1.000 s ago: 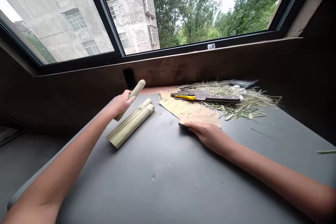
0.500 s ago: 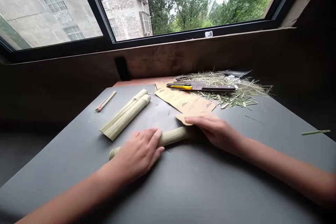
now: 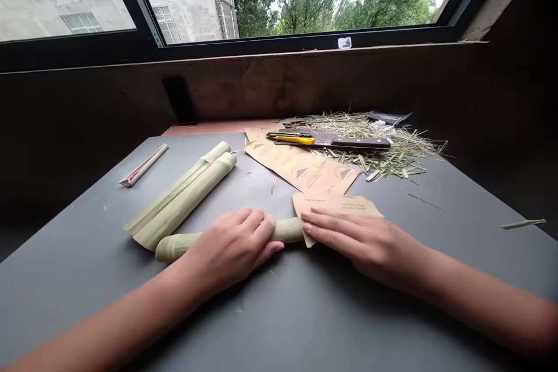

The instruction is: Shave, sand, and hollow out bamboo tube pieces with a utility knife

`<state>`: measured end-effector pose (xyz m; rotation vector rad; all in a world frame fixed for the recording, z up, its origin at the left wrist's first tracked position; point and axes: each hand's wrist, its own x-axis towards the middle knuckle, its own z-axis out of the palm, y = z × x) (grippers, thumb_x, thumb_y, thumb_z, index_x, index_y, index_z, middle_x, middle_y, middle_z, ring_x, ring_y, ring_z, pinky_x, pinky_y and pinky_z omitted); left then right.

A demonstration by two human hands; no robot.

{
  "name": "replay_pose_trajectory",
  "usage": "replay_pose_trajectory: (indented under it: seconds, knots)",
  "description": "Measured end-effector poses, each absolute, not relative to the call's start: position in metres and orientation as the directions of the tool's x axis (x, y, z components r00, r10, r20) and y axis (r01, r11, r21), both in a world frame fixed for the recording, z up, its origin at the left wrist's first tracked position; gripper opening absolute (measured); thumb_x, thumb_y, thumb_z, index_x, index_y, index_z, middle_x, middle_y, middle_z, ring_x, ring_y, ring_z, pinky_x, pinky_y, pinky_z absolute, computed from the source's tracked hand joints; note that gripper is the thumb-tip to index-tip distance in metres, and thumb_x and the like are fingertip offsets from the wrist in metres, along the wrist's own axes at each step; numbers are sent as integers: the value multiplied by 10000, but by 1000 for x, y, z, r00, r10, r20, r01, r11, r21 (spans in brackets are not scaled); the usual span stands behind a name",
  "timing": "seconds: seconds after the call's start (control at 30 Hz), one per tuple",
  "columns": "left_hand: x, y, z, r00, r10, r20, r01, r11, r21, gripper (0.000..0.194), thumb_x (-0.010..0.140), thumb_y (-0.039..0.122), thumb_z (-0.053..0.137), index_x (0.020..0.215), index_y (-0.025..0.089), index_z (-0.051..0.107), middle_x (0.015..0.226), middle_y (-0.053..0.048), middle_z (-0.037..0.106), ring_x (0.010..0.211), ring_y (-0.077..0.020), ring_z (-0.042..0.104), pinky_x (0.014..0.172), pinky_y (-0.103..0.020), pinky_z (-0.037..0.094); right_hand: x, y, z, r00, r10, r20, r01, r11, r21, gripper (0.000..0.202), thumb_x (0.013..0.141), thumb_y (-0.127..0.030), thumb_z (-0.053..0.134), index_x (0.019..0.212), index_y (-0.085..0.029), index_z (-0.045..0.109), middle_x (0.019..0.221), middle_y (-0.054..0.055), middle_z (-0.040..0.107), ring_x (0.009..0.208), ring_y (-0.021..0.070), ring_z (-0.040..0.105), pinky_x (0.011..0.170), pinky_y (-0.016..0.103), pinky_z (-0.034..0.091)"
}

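Note:
A pale green split bamboo piece (image 3: 288, 231) lies across the table in front of me. My left hand (image 3: 238, 244) is closed over its middle, fingers on the far side and thumb on the near side. A bent piece of brown-backed sandpaper (image 3: 333, 202) covers the right end of the bamboo. My right hand (image 3: 364, 238) has its fingers laid over this paper, pressing it against the bamboo; its thumb is hidden. Two more bamboo lengths (image 3: 187, 200) lie side by side, just beyond the left end of the held piece.
A larger sandpaper sheet (image 3: 300, 168) lies beyond my hands. On it rest a yellow utility knife (image 3: 294, 139) and a dark-handled cleaver (image 3: 361, 143), beside a heap of bamboo shavings (image 3: 392, 160). A small folded strip (image 3: 146, 165) lies at the left. A window sill (image 3: 261, 53) runs behind.
My right hand and the sandpaper have come down onto the bamboo's right end. The view has shifted slightly; my left hand keeps its grip on the bamboo.

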<state>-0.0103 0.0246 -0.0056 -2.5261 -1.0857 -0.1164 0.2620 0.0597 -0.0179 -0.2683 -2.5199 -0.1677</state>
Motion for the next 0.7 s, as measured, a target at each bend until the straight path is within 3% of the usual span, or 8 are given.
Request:
replay_pose_trajectory:
  seconds: [0.37, 0.57, 0.7]
  knots:
    - [-18, 38, -1, 696, 704, 141, 717, -673, -181, 467, 1049, 479, 254, 808, 210, 550, 748, -22, 590, 635, -185, 546, 589, -336, 392, 267, 61, -28, -809, 193, 556, 218, 976, -21, 418, 985, -59, 436, 1382, -78, 566, 1386, 156, 615, 1360, 269, 507, 1091, 391, 498]
    - [-19, 39, 1, 629, 775, 63, 777, -625, -73, 505, 1034, 525, 244, 776, 221, 555, 731, -31, 597, 635, -192, 545, 574, -337, 371, 263, 66, -20, -788, 228, 573, 229, 971, -72, 481, 935, 23, 434, 1373, -109, 583, 1313, 161, 670, 1270, 247, 598, 1054, 367, 532]
    - [-18, 39, 1, 575, 818, 34, 818, -575, -7, 489, 1007, 560, 299, 745, 229, 545, 713, -36, 591, 641, -194, 548, 578, -328, 372, 254, 64, -17, -806, 203, 555, 211, 976, -50, 462, 944, -8, 456, 1383, -89, 573, 1315, 177, 663, 1264, 274, 599, 1039, 393, 540]
